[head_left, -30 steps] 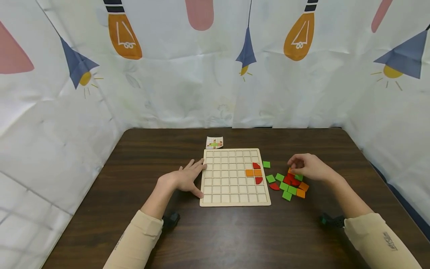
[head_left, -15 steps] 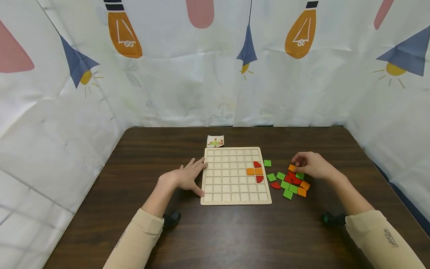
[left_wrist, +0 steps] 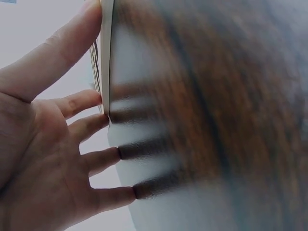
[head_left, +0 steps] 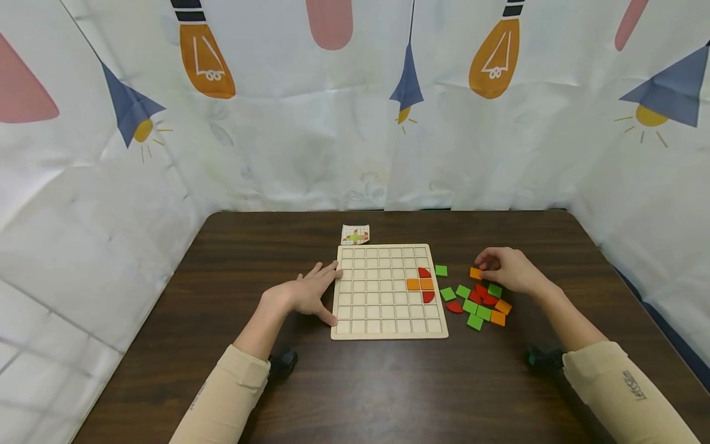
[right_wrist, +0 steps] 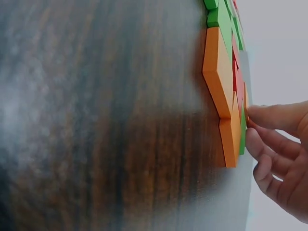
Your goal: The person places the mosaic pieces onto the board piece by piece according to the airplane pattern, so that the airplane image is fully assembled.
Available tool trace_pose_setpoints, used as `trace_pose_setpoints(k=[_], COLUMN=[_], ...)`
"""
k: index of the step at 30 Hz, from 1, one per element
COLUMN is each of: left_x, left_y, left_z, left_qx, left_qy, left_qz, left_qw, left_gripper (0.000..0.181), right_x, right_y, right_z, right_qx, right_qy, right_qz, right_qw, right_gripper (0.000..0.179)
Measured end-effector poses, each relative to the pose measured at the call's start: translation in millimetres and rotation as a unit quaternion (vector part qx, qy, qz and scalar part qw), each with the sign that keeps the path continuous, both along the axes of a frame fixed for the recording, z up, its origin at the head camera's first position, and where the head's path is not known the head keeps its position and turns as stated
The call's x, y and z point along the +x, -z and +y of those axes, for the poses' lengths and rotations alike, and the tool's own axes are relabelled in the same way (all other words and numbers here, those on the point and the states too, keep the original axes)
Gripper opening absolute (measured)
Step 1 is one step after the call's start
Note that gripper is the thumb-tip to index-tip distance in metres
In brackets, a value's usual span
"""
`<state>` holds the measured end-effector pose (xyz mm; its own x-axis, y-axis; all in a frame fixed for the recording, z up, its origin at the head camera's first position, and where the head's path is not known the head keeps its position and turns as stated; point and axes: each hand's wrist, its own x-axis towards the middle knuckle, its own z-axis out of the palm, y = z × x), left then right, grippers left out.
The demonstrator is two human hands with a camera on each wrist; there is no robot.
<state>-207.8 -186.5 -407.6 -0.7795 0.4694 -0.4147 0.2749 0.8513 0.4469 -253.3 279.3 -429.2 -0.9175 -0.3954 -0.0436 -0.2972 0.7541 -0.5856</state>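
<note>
the dark wood-grain table [head_left: 383,388] in front of me carries everything. flat at its middle lies a pale wooden grid board [head_left: 368,308]. the left hand [head_left: 304,296] rests thumb and fingertips on its left edge, fingers apart, presumably to stop it sliding. the right hand [head_left: 510,271] is at the far side of the loose tile pile [head_left: 484,313], thumb and finger together. a printed grid card [head_left: 355,234] lies by the board's far-left corner, seemingly kept off the cells. smallest, the tiles: the right hand is clamped on an orange square [head_left: 475,273] by its right edge, just beyond the pile; two red quarter-circles [head_left: 428,297] sit in the board's right-hand cells.
</note>
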Motion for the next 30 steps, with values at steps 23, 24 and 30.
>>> trace_pose_setpoints(k=[23,24,30], left_x=[1.3,1.3,1.3], left_y=[1.7,1.9,2.3], left_z=[-3.4,-3.3,-2.6], left_qx=[0.010,0.012,0.016], left_qy=[0.004,0.003,0.003], left_qz=[0.005,0.006,0.005], left_qw=[0.9999,0.9999,0.9999], left_gripper=[0.109,0.109,0.110], right_x=[1.6,1.9,3.7], right_y=[-0.9,-1.1,-0.5], right_z=[-4.8,-5.2,-6.6], right_qx=[0.030,0.030,0.023], right_qy=[0.007,0.005,0.003], right_qz=[-0.009,-0.008,-0.011], right_qw=[0.9995,0.9995,0.9997], right_gripper=[0.023,0.023,0.022])
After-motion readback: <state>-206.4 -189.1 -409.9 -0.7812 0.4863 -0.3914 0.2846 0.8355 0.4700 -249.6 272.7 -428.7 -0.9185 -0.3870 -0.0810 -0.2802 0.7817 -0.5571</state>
